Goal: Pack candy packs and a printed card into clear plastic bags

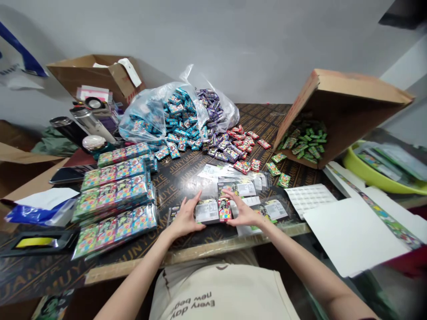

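My left hand [187, 218] rests at the left end of a printed card with a white label [207, 210], thumb and forefinger spread apart at its edges. My right hand [245, 213] has its fingers at the top and its thumb at the bottom of a small red packet [224, 210] on the card's right end. Just beyond are more labelled cards [245, 188] in clear sleeves, partly overlapping. Another labelled card [275, 210] lies right of my right hand, its near part hidden by the wrist.
Stacked filled packs [113, 189] stand at left. Behind are bags of blue packets [180, 111] and purple packets [211, 106], with loose red packets [247, 144]. A tilted cardboard box [350, 98] holds green packets [310, 142]. White sheets [353, 235] and a yellow-green basin [373, 175] are right.
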{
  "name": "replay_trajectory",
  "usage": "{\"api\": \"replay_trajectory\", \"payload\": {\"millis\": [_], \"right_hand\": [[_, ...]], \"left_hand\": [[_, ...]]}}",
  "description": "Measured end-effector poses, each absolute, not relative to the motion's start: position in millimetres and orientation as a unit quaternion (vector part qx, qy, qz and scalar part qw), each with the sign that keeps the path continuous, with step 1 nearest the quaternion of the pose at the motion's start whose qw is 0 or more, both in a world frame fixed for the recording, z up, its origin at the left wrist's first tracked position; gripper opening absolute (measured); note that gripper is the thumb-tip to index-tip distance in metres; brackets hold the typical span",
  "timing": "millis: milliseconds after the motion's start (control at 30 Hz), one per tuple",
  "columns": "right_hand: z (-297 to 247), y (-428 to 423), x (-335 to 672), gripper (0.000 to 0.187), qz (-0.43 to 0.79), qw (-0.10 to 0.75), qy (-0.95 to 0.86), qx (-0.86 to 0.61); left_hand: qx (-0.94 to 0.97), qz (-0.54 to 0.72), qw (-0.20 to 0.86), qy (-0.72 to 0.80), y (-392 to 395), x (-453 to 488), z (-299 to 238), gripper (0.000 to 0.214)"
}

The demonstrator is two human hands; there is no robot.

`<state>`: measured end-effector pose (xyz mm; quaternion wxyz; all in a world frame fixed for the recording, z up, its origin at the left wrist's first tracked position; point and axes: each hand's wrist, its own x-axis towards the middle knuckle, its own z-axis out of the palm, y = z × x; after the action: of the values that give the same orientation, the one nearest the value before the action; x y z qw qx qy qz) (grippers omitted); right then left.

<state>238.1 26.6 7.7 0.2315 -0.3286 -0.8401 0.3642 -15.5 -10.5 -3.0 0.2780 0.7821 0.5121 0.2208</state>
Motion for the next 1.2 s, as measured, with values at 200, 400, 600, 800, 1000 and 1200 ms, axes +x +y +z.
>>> {"api": "replay_trajectory", "payload": {"millis": [200, 400, 600, 800, 1000, 1200], "right_hand": [[13, 27, 239, 0.109, 0.375, 0.294, -0.801, -0.363], [16, 15, 233, 0.069, 0.317, 0.298, -0.81, -0.393], [12, 95, 348, 0.081, 0.09, 0.314, -0.654, -0.682], [28, 124, 441, 0.083, 0.156, 0.236, -0.602, -0.747], [34, 79, 335, 0.057, 0.597, 0.318, -0.596, -0.433], [19, 28, 238, 0.067, 0.795, 0.143, -0.504, -0.305]], "left_hand": [[0.748, 0.268, 0.3, 0.527, -9, -13, 10, 0.104], [0.727, 0.281, 0.268, 0.566, -3, -7, 3, 0.102], [0.777, 0.194, 0.194, 0.567, -1, -11, -13, 0.097], [0.795, 0.145, 0.135, 0.573, -1, -18, -20, 0.076], [0.691, 0.35, 0.322, 0.545, 1, 27, 22, 0.063], [0.487, 0.388, 0.612, 0.486, -1, 58, 40, 0.026]]}}
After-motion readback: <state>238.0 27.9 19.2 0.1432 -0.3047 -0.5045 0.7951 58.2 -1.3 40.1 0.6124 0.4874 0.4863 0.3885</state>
